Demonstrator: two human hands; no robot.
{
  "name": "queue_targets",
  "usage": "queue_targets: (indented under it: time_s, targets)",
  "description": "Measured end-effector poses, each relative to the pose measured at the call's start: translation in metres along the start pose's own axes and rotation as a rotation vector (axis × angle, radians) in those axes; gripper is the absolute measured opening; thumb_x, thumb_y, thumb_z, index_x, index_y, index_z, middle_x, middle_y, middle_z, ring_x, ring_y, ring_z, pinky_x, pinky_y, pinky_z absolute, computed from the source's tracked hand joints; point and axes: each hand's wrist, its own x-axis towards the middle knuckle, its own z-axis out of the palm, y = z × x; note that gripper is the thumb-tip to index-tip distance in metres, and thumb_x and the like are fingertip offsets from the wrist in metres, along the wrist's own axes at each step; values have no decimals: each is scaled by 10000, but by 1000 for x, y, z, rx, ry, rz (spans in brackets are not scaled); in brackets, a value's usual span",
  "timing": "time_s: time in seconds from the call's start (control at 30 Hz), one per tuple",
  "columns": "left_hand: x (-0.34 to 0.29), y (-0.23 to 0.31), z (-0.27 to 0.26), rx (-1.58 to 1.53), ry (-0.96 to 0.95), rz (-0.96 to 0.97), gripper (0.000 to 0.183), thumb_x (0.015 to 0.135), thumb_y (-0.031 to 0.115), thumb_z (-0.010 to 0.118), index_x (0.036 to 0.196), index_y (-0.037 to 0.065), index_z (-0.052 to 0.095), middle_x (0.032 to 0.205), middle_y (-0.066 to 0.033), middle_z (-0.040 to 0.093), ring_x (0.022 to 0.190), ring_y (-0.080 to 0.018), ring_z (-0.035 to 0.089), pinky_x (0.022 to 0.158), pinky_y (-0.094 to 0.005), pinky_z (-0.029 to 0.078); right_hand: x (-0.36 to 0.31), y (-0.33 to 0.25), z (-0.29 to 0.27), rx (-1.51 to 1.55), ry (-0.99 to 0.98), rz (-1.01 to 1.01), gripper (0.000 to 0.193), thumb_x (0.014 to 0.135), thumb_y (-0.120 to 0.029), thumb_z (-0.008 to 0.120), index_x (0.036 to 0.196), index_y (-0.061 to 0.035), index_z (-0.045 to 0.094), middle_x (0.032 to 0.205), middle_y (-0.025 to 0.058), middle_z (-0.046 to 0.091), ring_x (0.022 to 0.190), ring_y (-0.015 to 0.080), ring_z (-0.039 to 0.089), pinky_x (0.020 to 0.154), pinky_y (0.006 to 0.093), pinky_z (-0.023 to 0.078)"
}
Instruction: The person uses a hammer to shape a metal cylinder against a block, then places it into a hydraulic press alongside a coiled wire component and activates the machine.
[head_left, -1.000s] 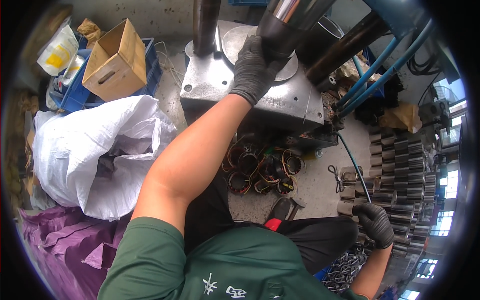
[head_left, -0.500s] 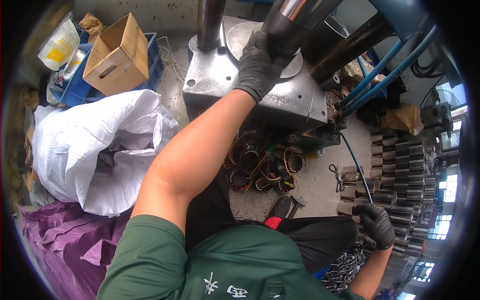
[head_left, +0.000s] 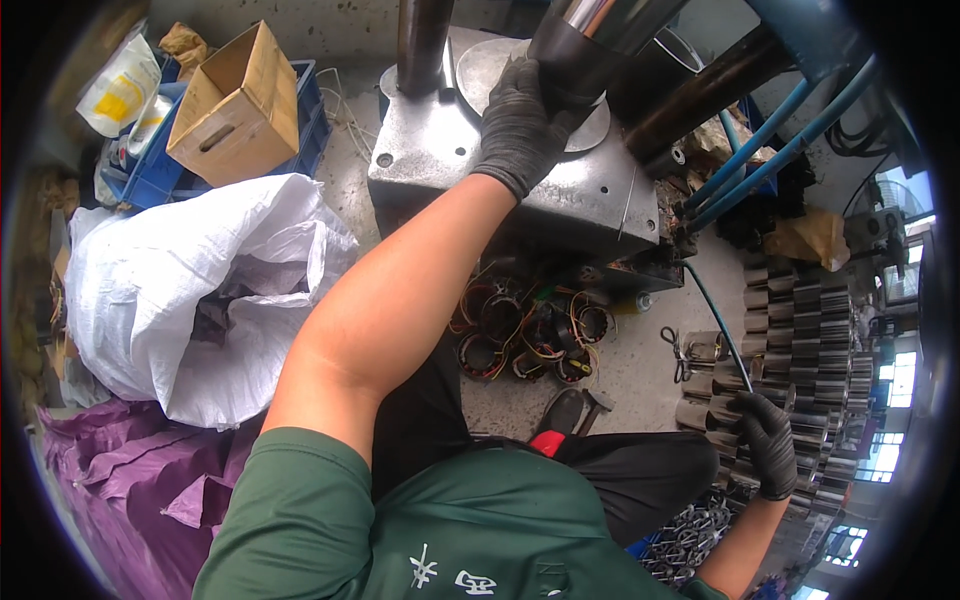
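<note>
My left hand (head_left: 520,130), in a dark grey work glove, reaches up to the press. Its fingers lie around the side of a dark metal cylinder (head_left: 568,62), which stands over a round plate (head_left: 482,72) on the heavy steel bed (head_left: 425,150). Part of the grip is hidden behind the glove. Low on the right, my right hand (head_left: 768,445), gloved the same way, is closed around the lower end of a thin dark lever (head_left: 715,315). That lever slants down from the side of the press. Shiny metal cylinders (head_left: 805,350) stand stacked close beside this hand.
Wound motor stators (head_left: 500,318) with loose wires lie under the bed. A hammer (head_left: 594,408) is by my shoe. At left are a white woven sack (head_left: 190,290), a purple sack (head_left: 130,470) and a cardboard box (head_left: 235,110) on blue crates. Blue hoses (head_left: 770,140) run at right.
My right hand has shifted slightly up and right, and its fingers have closed round the lever's end. My left hand stays on the dark cylinder.
</note>
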Motion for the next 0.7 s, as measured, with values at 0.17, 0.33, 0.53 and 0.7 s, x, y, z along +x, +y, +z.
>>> queue_targets:
  time_s: [0.17,0.33,0.53,0.7]
  targets:
    - [-1,2,-1,-3,24,9,658,785,223,842,1319,22,514,1290,-219,588,1186,-396,600,1025,-477,502,2,4,0,-45,-101,96,244,962,-73,590,1162,8,704,932,59,741,695,113,624,630,277,516]
    - [0,6,-1,-47,93,46,515,785,234,878,1147,13,586,1156,-192,627,1068,-372,653,921,-448,558,0,4,-1,53,51,-10,295,975,-88,580,1244,-16,678,1029,73,753,764,121,662,638,270,519]
    - [-1,6,2,-20,128,70,497,777,222,883,1131,14,602,1137,-184,639,1060,-363,657,920,-450,557,1,13,-6,-108,-110,-27,294,974,-71,570,1241,-6,672,1038,81,747,740,122,663,636,270,538]
    - [0,1,0,-13,93,61,543,766,234,891,1159,10,591,1159,-196,628,1069,-370,652,926,-456,556,2,-3,-1,67,-17,51,278,945,-29,585,1201,15,685,1048,95,751,709,112,659,614,265,543]
